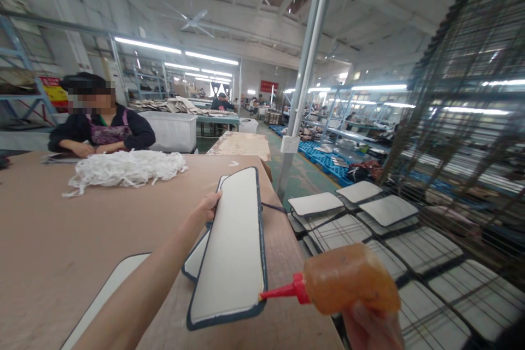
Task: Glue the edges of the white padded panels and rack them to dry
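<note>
My left hand [210, 206] grips the left edge of a cream panel with a dark blue border [235, 246], its thumb on the front face. The panel is tilted up above the table. My right hand [371, 325] is wrapped round a squeeze bottle [348, 279] of amber liquid, probably glue, with a red nozzle. The nozzle tip touches the panel's lower right corner, and a wet line shows along the right and bottom edges. Behind this panel, partly hidden, lies a similar panel [197, 260]. Another pale panel [110, 290] lies under my left forearm.
A brown-covered table [164, 219] carries a heap of white strips [127, 169]. Across it sits a co-worker [102, 120], hands low on the table. On the right, several cream panels [389, 209] lie on wire racks beside an upright wire rack [451, 82]. A metal post [301, 82] stands beyond the table corner.
</note>
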`<state>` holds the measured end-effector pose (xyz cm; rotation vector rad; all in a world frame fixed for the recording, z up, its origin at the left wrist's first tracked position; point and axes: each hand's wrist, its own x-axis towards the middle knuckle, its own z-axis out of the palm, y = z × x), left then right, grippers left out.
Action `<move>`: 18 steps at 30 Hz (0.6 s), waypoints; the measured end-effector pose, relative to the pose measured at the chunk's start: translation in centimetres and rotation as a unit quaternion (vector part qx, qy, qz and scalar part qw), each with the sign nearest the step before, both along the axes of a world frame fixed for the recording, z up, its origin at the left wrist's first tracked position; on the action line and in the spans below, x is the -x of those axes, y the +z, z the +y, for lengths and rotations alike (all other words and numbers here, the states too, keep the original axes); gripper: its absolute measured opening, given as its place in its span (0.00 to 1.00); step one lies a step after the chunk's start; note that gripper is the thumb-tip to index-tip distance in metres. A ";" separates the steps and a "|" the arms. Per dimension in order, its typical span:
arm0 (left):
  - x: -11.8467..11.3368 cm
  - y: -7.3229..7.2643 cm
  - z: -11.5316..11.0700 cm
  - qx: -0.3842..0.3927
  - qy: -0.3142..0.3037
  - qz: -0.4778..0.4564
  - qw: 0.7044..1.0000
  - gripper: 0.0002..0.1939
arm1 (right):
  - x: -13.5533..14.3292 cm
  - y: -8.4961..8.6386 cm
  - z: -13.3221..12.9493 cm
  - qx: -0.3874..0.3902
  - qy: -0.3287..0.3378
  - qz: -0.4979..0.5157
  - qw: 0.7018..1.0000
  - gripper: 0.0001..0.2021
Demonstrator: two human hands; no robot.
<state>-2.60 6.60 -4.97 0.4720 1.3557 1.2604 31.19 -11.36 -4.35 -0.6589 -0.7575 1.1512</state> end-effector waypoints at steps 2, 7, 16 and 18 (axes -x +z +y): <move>-0.1 0.1 -0.1 0.007 0.015 0.002 1.000 0.11 | 0.0 -0.2 -0.1 -0.007 -0.014 0.010 1.000 0.30; 0.1 0.0 -0.2 0.011 0.047 -0.009 0.999 0.11 | 0.1 -0.6 -0.3 0.000 -0.057 0.022 0.998 0.35; 0.7 -1.0 0.3 0.000 0.077 -0.029 0.997 0.12 | 1.5 -2.7 -0.3 0.005 -0.100 0.030 0.995 0.40; 1.0 -1.4 0.8 -0.014 0.066 -0.034 0.997 0.13 | 2.5 -3.3 -0.4 0.001 -0.098 0.035 0.995 0.39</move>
